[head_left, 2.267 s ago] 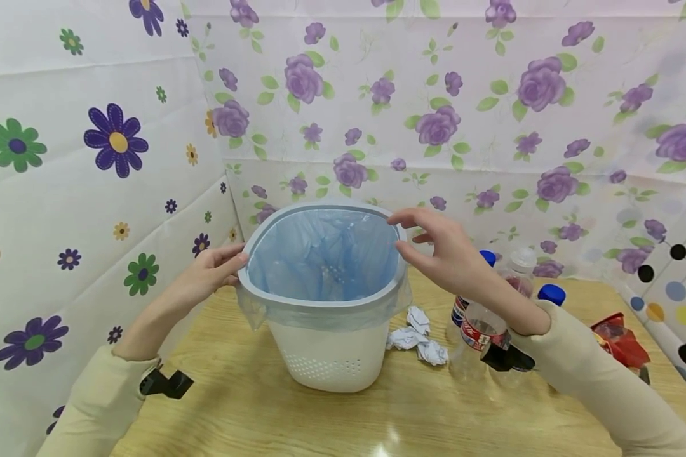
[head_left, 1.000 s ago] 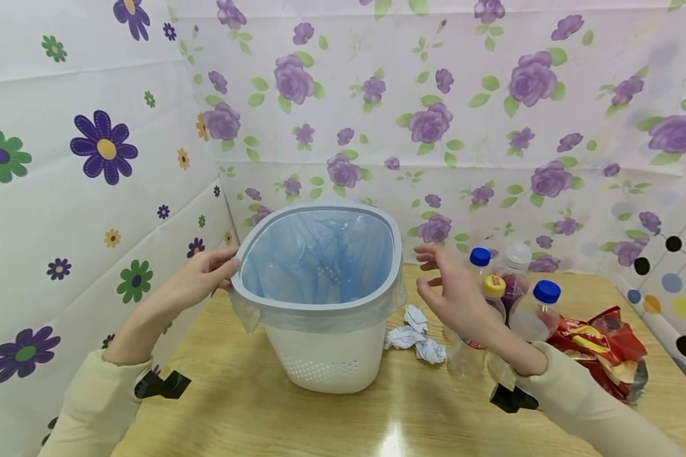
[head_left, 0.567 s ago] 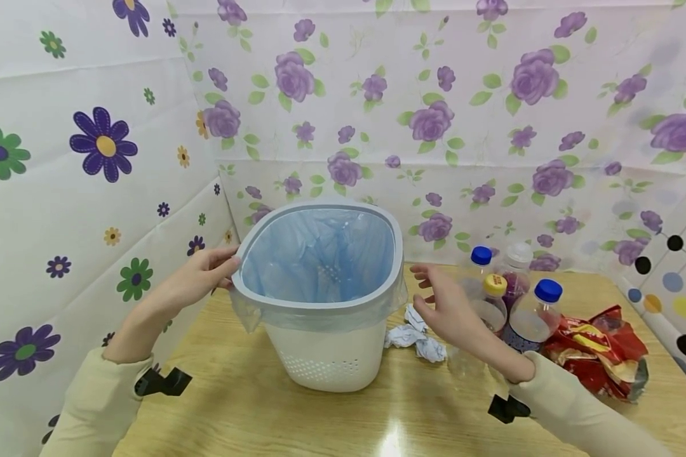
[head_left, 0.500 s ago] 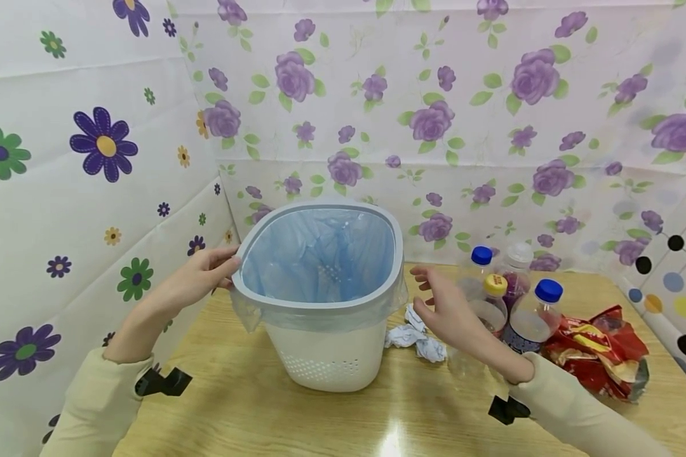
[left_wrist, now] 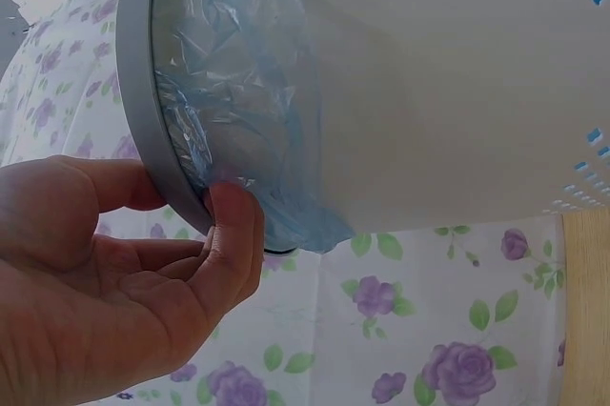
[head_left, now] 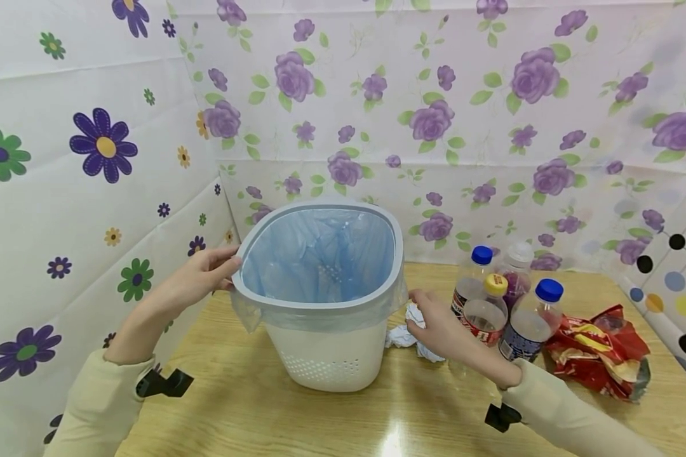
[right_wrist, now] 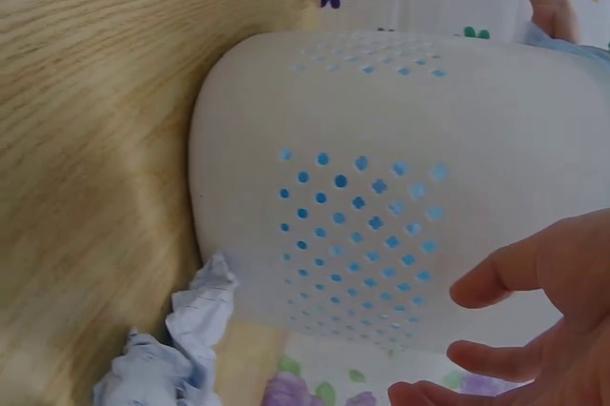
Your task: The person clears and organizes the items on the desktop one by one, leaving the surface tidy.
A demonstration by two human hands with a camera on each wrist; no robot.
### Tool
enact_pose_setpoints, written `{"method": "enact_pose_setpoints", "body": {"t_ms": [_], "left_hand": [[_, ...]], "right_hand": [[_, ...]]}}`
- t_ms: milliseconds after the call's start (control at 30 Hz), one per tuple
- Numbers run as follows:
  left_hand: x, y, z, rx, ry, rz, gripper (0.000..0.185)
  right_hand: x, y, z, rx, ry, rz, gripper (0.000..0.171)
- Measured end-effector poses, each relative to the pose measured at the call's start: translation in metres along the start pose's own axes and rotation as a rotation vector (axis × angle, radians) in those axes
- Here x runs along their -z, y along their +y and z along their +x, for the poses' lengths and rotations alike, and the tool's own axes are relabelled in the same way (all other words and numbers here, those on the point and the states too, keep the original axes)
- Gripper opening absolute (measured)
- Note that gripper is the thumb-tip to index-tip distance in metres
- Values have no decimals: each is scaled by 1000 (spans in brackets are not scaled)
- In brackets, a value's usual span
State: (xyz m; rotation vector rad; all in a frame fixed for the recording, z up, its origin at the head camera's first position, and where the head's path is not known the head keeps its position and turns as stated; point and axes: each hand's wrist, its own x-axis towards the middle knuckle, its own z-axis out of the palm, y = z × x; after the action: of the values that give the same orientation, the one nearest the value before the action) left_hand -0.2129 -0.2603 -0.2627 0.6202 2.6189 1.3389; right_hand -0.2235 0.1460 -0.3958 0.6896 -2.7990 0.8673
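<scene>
A white trash bin point(head_left: 326, 358) with a grey rim and a perforated lower wall stands upright, lined with a translucent blue bag point(head_left: 320, 254) folded over the rim. My left hand point(head_left: 202, 276) holds the bin's left rim; in the left wrist view thumb and fingers point(left_wrist: 233, 234) lie on either side of it, against the bag's folded edge. To the right of the bin, my right hand point(head_left: 443, 327) hovers above crumpled white paper point(head_left: 401, 336), partly hiding it. In the right wrist view its fingers point(right_wrist: 500, 277) are spread and loosely bent, with nothing between them.
Right of my right hand stand several plastic bottles, among them a yellow-capped bottle point(head_left: 484, 314) and a blue-capped bottle point(head_left: 528, 324). A crumpled red snack wrapper point(head_left: 597, 352) lies farther right on the wooden table point(head_left: 251, 412). Floral sheets point(head_left: 343, 76) hang behind and left.
My right hand has left the bin's right rim, moved out to the right and then down over the crumpled paper. The left hand stays at the left rim.
</scene>
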Motion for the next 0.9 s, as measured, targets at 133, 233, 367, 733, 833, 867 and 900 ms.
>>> {"method": "enact_pose_setpoints", "body": {"t_ms": [133,233,367,733,833,867,900], "left_hand": [[0,-1,0,0,1,-3,49],[0,-1,0,-3,3,-12,49],[0,-2,0,-7,5,-27,49],[-1,-2,0,-1,1,-43,49],[-2,-1,-1,2,1,-48,50],[-2,-1,-1,-1,0,-53,50],[-2,-1,-1,-4,-1,-57,49]], "right_hand": [[-7,4,0,-41,-66,-28,47],[-12,5,3,-62,-81,-56,42],[-20,7,6,-56,-104,-86,35],[-44,18,7,-96,-252,-142,42],[-48,21,7,-94,-274,-152,43],[-49,22,7,-94,-279,-153,43],[-51,22,7,-98,-279,-153,43]]}}
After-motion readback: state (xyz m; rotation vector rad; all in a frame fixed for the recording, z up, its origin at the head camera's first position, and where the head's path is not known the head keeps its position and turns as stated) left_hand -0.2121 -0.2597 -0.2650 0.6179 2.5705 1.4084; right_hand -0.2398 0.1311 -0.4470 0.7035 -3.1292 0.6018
